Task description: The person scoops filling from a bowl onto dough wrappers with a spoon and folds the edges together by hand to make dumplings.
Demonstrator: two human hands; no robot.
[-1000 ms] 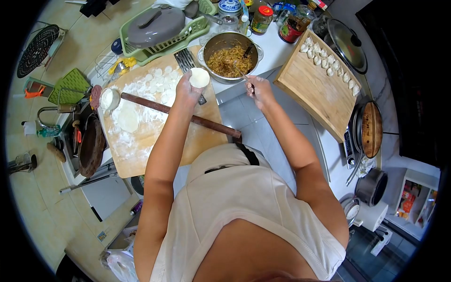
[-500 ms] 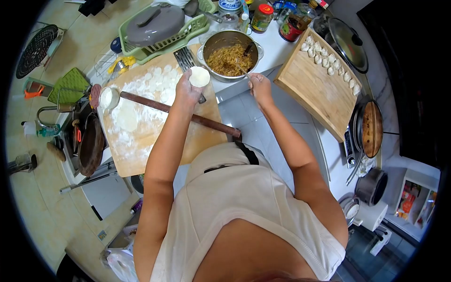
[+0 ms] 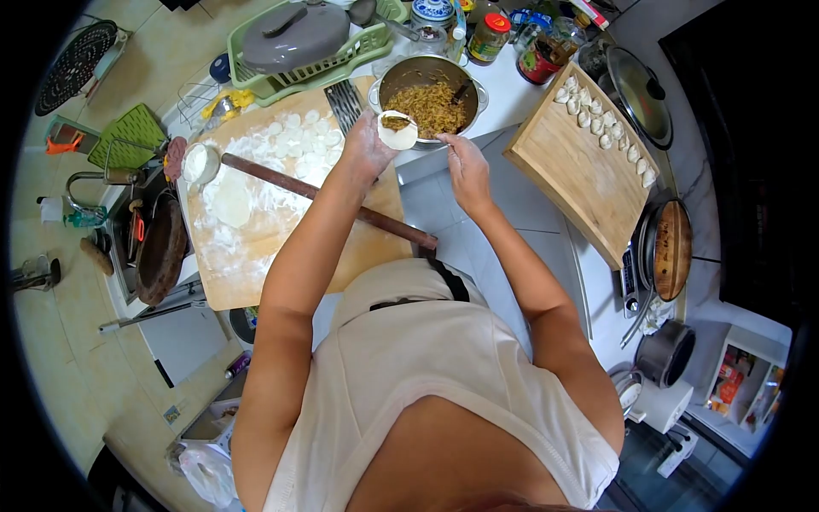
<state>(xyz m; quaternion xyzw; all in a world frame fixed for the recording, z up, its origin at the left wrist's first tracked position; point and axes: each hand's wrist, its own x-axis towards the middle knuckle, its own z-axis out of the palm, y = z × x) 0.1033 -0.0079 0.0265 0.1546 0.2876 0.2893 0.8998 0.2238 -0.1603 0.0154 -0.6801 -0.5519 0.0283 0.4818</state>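
My left hand (image 3: 368, 150) holds a round dumpling wrapper (image 3: 398, 136) at the near left rim of the pot (image 3: 474, 116). A little brown filling lies on the wrapper's upper part. My right hand (image 3: 468, 171) is closed on the handle of a spoon (image 3: 430, 142), whose tip reaches the filling on the wrapper. Inside the pot is a chopped brown filling (image 3: 426, 104), with a dark-handled utensil standing in it. Left of my hands, a floured wooden board (image 3: 290, 264) bears several round wrappers (image 3: 293, 132) and a long rolling pin (image 3: 320, 198).
At the right, a wooden tray (image 3: 580, 175) carries several folded dumplings (image 3: 601, 128) along its far edge. A bowl of flour (image 3: 201, 163) sits on the board's left side. Behind it stand a green basket (image 3: 320, 72) and jars (image 3: 489, 38). The sink (image 3: 128, 247) is at far left.
My right hand has brought the spoon from the pot to the wrapper, and filling now lies on it. My left hand has moved right, closer to the pot.
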